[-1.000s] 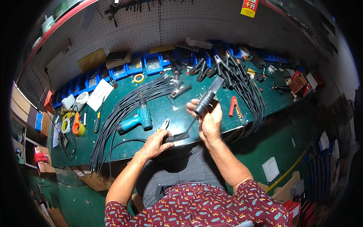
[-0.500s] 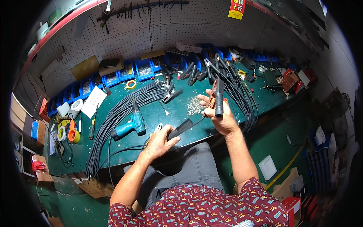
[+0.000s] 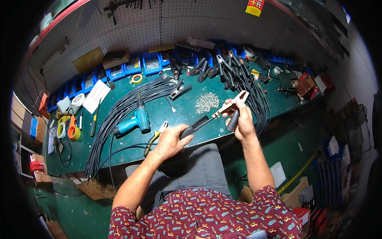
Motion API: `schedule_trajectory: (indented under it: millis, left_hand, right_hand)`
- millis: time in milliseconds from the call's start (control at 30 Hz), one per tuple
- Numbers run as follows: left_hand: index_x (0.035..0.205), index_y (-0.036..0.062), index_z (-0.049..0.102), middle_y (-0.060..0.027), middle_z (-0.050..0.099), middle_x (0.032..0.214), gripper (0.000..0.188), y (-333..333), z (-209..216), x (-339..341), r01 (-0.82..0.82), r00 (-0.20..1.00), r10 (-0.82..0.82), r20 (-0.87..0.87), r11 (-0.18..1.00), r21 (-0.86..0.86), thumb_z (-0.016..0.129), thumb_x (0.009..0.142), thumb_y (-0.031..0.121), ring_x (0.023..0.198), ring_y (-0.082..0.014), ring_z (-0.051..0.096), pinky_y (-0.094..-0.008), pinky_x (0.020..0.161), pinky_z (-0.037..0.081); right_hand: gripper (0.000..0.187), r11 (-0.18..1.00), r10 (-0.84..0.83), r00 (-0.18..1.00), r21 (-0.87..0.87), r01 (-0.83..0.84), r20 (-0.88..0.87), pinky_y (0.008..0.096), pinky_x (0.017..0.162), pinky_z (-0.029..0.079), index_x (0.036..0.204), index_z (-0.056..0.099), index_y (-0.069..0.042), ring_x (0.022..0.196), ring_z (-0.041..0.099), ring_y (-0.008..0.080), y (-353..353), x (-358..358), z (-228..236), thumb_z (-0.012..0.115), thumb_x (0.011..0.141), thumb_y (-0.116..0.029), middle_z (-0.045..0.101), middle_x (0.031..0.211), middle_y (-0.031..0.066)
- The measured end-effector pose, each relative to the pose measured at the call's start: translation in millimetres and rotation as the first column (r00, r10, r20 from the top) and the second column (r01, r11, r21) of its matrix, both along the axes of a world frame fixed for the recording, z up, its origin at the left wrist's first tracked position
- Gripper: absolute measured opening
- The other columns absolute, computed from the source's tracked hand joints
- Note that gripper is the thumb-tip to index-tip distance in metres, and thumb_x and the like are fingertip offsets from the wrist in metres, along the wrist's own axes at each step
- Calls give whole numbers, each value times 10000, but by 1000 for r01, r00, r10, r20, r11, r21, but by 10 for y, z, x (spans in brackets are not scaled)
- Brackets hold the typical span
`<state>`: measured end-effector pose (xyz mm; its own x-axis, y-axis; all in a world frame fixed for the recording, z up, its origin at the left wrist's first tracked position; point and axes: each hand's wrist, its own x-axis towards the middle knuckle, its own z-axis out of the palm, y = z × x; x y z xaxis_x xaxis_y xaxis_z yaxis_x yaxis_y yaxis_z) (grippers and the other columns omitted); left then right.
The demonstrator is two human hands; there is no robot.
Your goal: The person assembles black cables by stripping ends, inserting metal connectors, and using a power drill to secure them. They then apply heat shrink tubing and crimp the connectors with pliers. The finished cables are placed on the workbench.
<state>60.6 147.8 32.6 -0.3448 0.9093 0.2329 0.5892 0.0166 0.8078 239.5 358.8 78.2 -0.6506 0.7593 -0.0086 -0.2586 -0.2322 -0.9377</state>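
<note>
While a lettered sign (image 3: 255, 7) hangs above, left fingers (image 3: 179, 129) clench a sleeve (image 3: 200, 124), right fingers (image 3: 240, 106) a clamp (image 3: 240, 96).

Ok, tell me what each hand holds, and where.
Left hand: black tubular sleeve, by its near end. Right hand: black-handled, copper-coloured metal clip, around its middle.

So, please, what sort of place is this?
It is probably a workshop. On the green bench lie a drill and a bundle of black cables, and blue bins stand in a row along its back.
</note>
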Motion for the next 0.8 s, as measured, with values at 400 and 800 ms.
schedule_trajectory:
  millis: [400, 800]
  left_hand:
    - [1266, 15, 641, -155, 709, 1044, 397, 73, -107, 53, 79, 994, -80, 71, 997, 9, 721, 925, 201, 940, -249, 675, -354, 858, 529]
    - [1029, 3, 631, -213, 728, 994, 582, -350, -520, -677, -398, 880, 134, -456, 731, -554, 882, 717, 425, 971, -390, 708, -463, 839, 555]
  right_hand:
    - [362, 981, -192, 981, 23, 193, -41, 283, 541, 552, 991, 577, -100, 746, 694, 184, -165, -209, -185, 493, 1021, -451, 694, 920, 118]
    - [489, 984, -74, 989, -173, 51, -129, 340, 588, 574, 1066, 558, -87, 718, 675, 236, -147, -192, -343, 394, 1053, -548, 686, 908, 159]
